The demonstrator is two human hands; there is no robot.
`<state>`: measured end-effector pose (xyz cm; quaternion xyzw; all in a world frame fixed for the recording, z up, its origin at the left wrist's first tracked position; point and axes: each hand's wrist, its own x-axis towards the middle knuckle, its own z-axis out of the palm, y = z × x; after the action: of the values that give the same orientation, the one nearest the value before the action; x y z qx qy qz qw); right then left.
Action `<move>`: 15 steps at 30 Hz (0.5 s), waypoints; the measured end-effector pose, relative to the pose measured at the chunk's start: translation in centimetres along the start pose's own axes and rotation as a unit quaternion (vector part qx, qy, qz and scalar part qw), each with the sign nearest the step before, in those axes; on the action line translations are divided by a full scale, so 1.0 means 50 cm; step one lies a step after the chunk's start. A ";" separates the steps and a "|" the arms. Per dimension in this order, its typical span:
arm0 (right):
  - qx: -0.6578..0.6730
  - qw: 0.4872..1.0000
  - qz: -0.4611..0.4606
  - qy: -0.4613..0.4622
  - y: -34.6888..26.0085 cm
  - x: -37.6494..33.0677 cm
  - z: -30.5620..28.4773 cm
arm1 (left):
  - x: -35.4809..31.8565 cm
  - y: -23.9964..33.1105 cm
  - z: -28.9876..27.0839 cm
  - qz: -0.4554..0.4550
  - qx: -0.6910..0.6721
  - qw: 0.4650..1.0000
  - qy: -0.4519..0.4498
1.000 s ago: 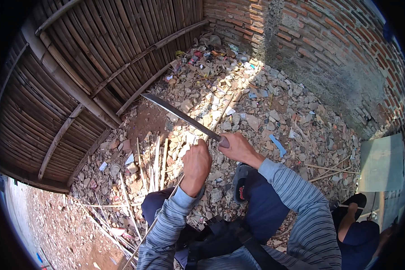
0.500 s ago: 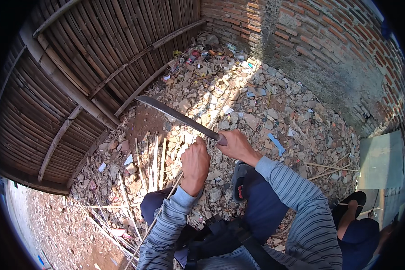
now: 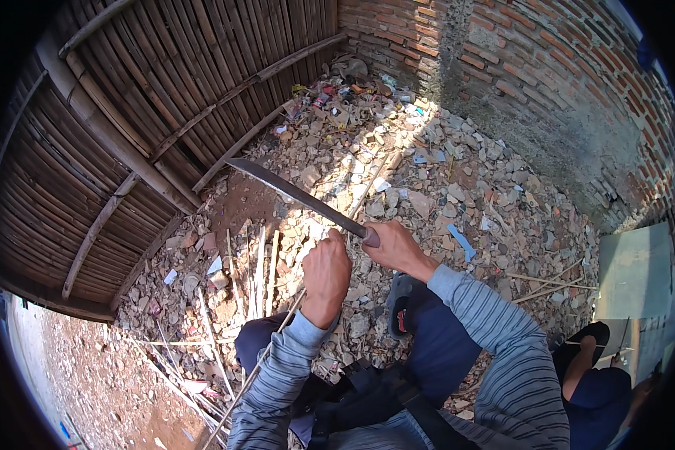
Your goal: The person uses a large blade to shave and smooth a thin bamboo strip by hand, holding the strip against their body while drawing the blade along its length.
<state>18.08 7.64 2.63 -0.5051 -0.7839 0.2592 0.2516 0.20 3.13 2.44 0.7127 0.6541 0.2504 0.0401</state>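
My right hand [image 3: 394,246] is wrapped around the handle of a machete [image 3: 296,193]. Its long dark blade points to the far left, crossing just beyond my left hand. My left hand [image 3: 327,276] is closed in a fist around a thin bamboo strip [image 3: 266,358], which runs back along my left forearm. Past the blade, a pale stick [image 3: 370,184] stretches away over the rubble; whether it is the same strip I cannot tell. Several pale split bamboo strips [image 3: 259,274] lie left of my left hand.
Broken stones and litter [image 3: 420,199] cover the ground. A bamboo wall [image 3: 165,82] stands left, a brick wall [image 3: 547,82] right. More strips [image 3: 176,375] lie at lower left, sticks [image 3: 551,285] at right. Another person's leg [image 3: 596,390] shows at lower right, near a grey-green panel [image 3: 636,270].
The view has shifted very slightly. Both hands and the machete keep nearly the same places.
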 end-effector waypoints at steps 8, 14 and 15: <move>-0.011 0.999 0.027 -0.014 0.018 0.016 -0.014 | 0.006 0.004 -0.001 0.009 0.012 1.000 -0.024; -0.004 1.000 -0.005 -0.019 0.012 0.007 -0.013 | 0.009 0.014 -0.009 0.000 0.019 0.999 -0.039; -0.011 0.999 0.014 -0.027 0.017 0.014 -0.021 | 0.008 0.011 -0.009 0.004 0.024 0.999 -0.046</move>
<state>19.05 8.73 2.94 -0.5119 -0.7859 0.2675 0.2209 0.52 3.32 3.17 0.7266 0.6547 0.2017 0.0521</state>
